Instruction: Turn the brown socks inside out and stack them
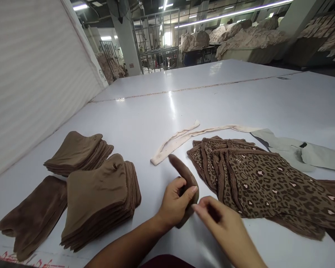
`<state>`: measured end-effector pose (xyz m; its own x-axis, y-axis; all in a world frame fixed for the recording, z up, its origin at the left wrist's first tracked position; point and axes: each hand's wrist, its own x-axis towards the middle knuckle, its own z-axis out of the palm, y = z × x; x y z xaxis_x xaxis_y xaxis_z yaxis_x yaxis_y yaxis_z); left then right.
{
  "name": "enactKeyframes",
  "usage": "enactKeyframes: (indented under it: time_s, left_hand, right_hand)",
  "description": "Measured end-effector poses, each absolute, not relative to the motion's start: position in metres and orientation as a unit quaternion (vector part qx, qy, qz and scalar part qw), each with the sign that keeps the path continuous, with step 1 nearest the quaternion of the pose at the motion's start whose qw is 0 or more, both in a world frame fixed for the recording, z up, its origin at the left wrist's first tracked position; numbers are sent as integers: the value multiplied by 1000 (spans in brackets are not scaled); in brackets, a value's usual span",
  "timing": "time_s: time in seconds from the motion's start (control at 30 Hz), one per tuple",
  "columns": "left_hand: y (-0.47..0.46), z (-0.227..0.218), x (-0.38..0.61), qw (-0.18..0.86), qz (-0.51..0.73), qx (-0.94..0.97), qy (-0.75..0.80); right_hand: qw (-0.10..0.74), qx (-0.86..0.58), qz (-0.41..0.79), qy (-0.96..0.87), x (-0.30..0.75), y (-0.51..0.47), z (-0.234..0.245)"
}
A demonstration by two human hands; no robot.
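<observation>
Near the front middle of the table, my left hand (pixel 174 203) is closed around a brown fabric piece (pixel 184 171), which curves up and away from the fingers. My right hand (pixel 219 219) is beside it, thumb and forefinger pinched together at the piece's right edge. Whether those fingertips grip the cloth or only touch it is hard to see. Just right of my hands lies a fanned stack of leopard-print fabric pieces (pixel 268 182) with brown fuzzy edges. To the left sit a stack of brown fabric pieces (pixel 97 197) and another brown stack (pixel 75 149) behind it.
A darker brown piece (pixel 36 212) lies at the front left. Beyond my hands runs a cream fabric strip (pixel 181 139), meeting grey-green scraps (pixel 290 149) at the right. A white quilted sheet (pixel 39 67) rises along the left side. Bins of fabric (pixel 254 41) stand behind the white table (pixel 145 115).
</observation>
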<state>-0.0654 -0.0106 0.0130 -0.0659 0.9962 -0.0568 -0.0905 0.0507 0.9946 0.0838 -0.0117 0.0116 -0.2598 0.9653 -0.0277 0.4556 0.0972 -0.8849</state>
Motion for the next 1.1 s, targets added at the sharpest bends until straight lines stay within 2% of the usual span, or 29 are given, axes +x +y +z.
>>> enactKeyframes:
  time_s: [0.07,0.17,0.37,0.53,0.6,0.67,0.7,0.77,0.87,1.0,1.1]
  left_hand:
    - [-14,14,-61,524,552,432,483]
    - [-17,13,-59,507,589,406,480]
    - [-9,1,-70,537,613,327,479]
    - [-3,-19,-76,569,515,383,515]
    - [-7,-11,-79,520,515,409,545]
    - [-14,7,-83,399,540,460,581]
    - [-18,17,-85,339,531,502,592]
    - [-23,32,-86,310,458,582,597]
    - [-22,33,-81,428,382,600,558]
    - [-11,19,-75,631,478,416,448]
    - [-5,21,-75,725,523,241,377]
  right_hand:
    - [306,-510,435,-676,74,-16,9]
    - [366,-494,448,-649,69,-10,3]
    - [417,-425,696,-401,73,4,8]
    - [445,-381,774,-238,71,0,14]
    - [448,-377,796,-155,69,-2,12]
    - [456,-386,792,-125,66,-2,10]
    - [464,-389,787,-121,64,-2,9]
    - [483,-394,774,-112,62,-2,9]
    - [507,-408,752,-108,63,-3,9]
    - [512,-456,715,-139,63,-5,0]
    - [488,-481,709,-167,59,-9,-10]
